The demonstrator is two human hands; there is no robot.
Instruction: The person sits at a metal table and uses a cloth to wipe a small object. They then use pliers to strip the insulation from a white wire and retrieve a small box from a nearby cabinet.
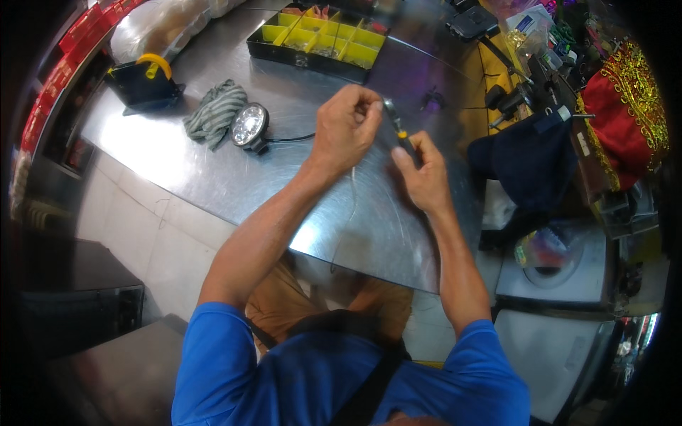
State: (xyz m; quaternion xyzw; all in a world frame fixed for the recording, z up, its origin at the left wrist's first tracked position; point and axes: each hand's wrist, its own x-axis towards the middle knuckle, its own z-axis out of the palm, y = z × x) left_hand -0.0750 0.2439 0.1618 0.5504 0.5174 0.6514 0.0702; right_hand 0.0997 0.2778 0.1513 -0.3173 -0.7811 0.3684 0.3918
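Observation:
My left hand is closed in a pinch over the metal table, fingertips close to the tool's jaws. A thin pale wire trails below it toward the table's near edge. The black cable of a round LED lamp runs to this hand and disappears behind it. My right hand is wrapped around pliers with black and yellow handles, their metal head pointing up at my left fingertips. What exactly lies between those fingertips is too small to make out. Left of the lamp lies a crumpled grey striped cloth.
On the metal table, a black organizer box with yellow compartments holds small parts at the far side. A black case with a yellow handle stands far left. Dark blue cloth, red cloth with gold trim and clutter crowd the right.

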